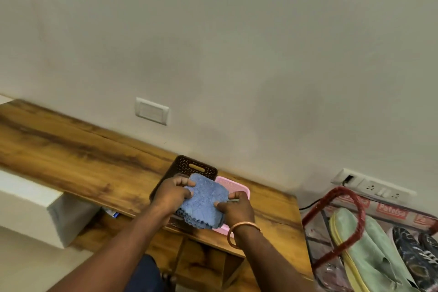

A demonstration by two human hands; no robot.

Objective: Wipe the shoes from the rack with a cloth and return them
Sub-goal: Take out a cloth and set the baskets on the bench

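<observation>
Cloth [205, 199] pinched in both grips over the baskets; shoes [369, 251] wait in the rack [336, 197] at right.
My left grip [171, 194] and right grip [237, 207] each pinch an edge of the cloth above the brown basket [192, 166] on the surface [71, 149]. It looks light, soft and floppy, so I'd bunch it in one palm. The shoes look firmer, so I'd take them by the heel.

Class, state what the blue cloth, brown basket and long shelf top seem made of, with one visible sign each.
Blue cloth: soft microfibre-like fabric, fuzzy pile. Brown perforated basket: probably moulded plastic, regular holes, handle slot. Long shelf top: wood or wood-look laminate, streaked grain, slight sheen.
</observation>
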